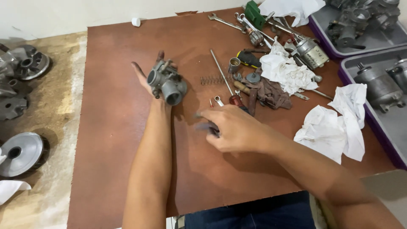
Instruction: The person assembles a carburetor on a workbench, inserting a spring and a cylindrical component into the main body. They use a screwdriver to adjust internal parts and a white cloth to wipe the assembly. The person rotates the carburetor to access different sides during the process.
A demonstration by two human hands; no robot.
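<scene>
I'm looking down on a reddish-brown desk point(127, 169), its top scuffed and stained, pushed up against a pale wall at the far edge. The left hand point(148, 78) is up over the desk's middle, fingers clamped around a grey metal carburettor point(166, 82), its round bore facing the camera. The right hand point(235, 129) hovers low just beside it, nearer me; the fingers are drawn together on something small and dark, but it's blurred and I can't tell what.

Past the right hand I see a clutter of tools: a thin coil spring point(212, 79) lying flat, a long metal rod point(221, 72) running diagonally, a red-handled screwdriver point(236, 101), a brown rag point(271, 94), and a crumpled white cloth point(286, 70). Spanners point(224, 22) sit near the far edge, next to a green block point(253, 13). Another white cloth point(335, 125) lies near the right edge of the desk.

Right of the desk, two purple trays point(396, 159) hold grey engine parts. Left of it, the floor point(51, 127) is bare, dusty and sandy-looking, with round metal clutch-like parts point(19, 153) scattered on it. A small white cap point(135, 21) rests at the desk's far edge. Dark blue trousers point(254, 214) show below the near edge.
</scene>
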